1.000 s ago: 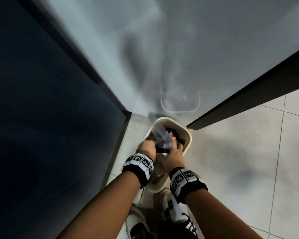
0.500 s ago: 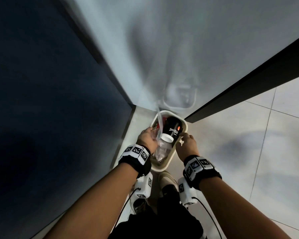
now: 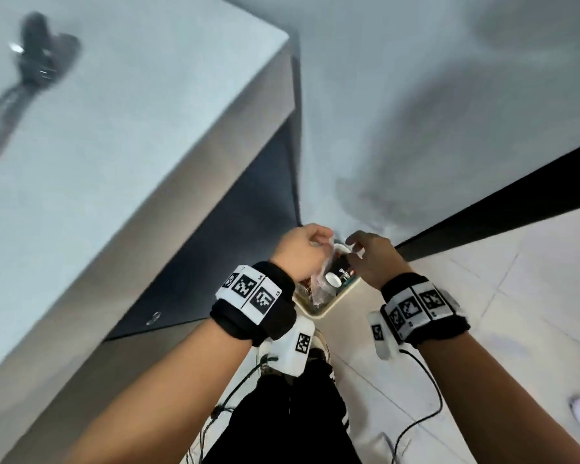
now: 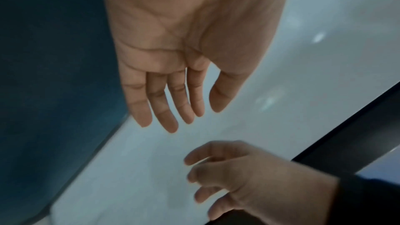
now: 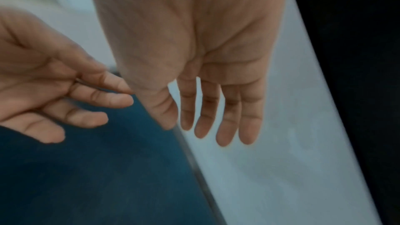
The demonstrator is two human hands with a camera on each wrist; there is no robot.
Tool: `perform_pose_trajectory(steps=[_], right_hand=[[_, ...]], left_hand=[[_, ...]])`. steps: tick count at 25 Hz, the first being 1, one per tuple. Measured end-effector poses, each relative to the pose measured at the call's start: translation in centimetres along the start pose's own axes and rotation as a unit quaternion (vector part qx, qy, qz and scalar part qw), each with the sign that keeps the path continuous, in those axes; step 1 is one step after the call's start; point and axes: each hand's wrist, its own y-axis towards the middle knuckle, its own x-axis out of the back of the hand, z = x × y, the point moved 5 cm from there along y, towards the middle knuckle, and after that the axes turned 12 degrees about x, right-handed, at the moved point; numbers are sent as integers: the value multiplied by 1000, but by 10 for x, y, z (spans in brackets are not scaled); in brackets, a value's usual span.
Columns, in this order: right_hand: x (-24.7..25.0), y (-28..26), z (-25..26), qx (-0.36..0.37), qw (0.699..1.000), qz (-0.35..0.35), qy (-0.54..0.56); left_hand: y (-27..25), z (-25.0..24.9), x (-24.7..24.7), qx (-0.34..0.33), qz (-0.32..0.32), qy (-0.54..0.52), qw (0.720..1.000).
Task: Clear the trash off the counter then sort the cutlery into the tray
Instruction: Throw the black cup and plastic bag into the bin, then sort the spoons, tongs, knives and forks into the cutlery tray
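A cream waste bin (image 3: 318, 314) stands on the floor by the cabinet. In it lie a black cup (image 3: 344, 268) and a clear plastic bottle with a white cap (image 3: 332, 280). My left hand (image 3: 317, 241) and right hand (image 3: 355, 245) hover just above the bin, close together and holding nothing. The left wrist view shows the left hand (image 4: 173, 112) with straight fingers and an empty palm. In the right wrist view the right hand (image 5: 216, 126) is just as flat and empty. Dark, blurred long-handled shapes (image 3: 36, 58) lie on the counter top at far left.
The pale counter (image 3: 131, 135) fills the upper left, with its dark cabinet front (image 3: 235, 249) beside the bin. A black skirting strip (image 3: 482, 209) runs along the wall at right. Pale floor tiles (image 3: 499, 296) lie to the right, cables hang from my wrists.
Both hands have let go of the trash, which now lies in the bin, and have lifted and opened. The view has swung up, bringing the counter top into sight.
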Motion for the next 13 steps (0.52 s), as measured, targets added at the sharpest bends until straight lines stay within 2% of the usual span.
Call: perform_pose_trajectory(steps=[3, 5, 9, 13], right_hand=[[49, -20, 83, 78, 993, 52, -65], [76, -31, 136, 134, 986, 39, -86], [113, -42, 235, 237, 965, 30, -104], [123, -30, 321, 317, 938, 9, -137]], left_hand=[[-92, -42, 65, -79, -70, -71, 992], [-141, -49, 111, -104, -134, -100, 980], [-213, -33, 190, -100, -248, -138, 954], [-250, 8, 250, -50, -326, -156, 931]])
